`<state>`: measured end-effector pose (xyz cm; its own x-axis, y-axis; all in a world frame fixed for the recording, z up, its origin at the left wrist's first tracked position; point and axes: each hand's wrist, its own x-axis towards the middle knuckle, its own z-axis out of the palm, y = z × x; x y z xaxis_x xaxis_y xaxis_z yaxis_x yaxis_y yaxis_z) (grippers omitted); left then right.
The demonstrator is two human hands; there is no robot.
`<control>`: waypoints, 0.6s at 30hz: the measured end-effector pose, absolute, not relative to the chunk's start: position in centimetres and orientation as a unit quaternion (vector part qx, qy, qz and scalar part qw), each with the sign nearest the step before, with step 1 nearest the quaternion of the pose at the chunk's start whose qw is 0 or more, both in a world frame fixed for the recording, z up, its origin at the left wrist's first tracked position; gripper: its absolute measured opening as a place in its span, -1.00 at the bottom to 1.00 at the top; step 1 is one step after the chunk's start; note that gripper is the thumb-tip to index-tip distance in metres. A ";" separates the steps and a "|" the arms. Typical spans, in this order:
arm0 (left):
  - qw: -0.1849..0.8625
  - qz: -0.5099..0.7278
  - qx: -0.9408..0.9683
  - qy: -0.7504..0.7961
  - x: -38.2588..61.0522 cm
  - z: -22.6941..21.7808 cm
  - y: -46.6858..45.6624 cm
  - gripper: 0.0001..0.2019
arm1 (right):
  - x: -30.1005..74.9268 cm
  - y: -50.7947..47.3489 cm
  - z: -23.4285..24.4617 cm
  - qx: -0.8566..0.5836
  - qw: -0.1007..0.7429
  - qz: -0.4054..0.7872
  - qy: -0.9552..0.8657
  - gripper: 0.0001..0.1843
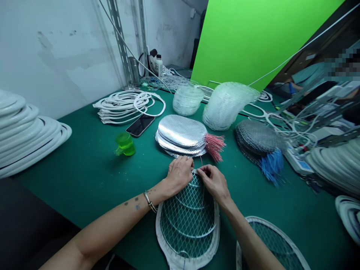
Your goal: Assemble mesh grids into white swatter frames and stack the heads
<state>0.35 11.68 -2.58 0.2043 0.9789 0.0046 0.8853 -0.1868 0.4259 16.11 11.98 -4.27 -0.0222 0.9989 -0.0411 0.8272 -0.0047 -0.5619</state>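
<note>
A white oval mesh racket frame [188, 258], like the head of an electric fly swatter, lies on the green table in front of me. Diamond-patterned metal mesh [185, 213] fills it, crossed by pale curved strips. My left hand [180, 173] is closed on the left of the frame's far tip, its fingertips partly hidden. Thumb and index finger of my right hand [214, 183] pinch the tip's right side. A thin red wire [201, 161] rises between the hands. Just beyond lies a stack of shiny perforated metal sheets [181, 133] with red wires [215, 145].
A second mesh frame [277, 240] lies at right front. Around the table are a green tape dispenser [125, 144], a phone [140, 125], white rings [123, 107], clear mesh stacks [225, 105], dark mesh with blue wires [272, 165] and piled white frames [30, 138]. Someone sits far right.
</note>
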 end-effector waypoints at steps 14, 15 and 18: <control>0.139 0.154 0.789 0.578 0.1 -2.9 11.8 -0.87 | 15.9 4.4 -5.2 -0.487 0.170 -0.111 -0.849 -0.60; 0.139 0.154 0.790 0.576 0.1 -2.9 11.9 -0.87 | 15.9 4.3 -5.4 -0.493 0.167 -0.119 -0.846 -0.60; 0.138 0.151 0.795 0.571 0.0 -2.7 12.1 -0.86 | 15.8 4.3 -5.5 -0.505 0.164 -0.116 -0.840 -0.60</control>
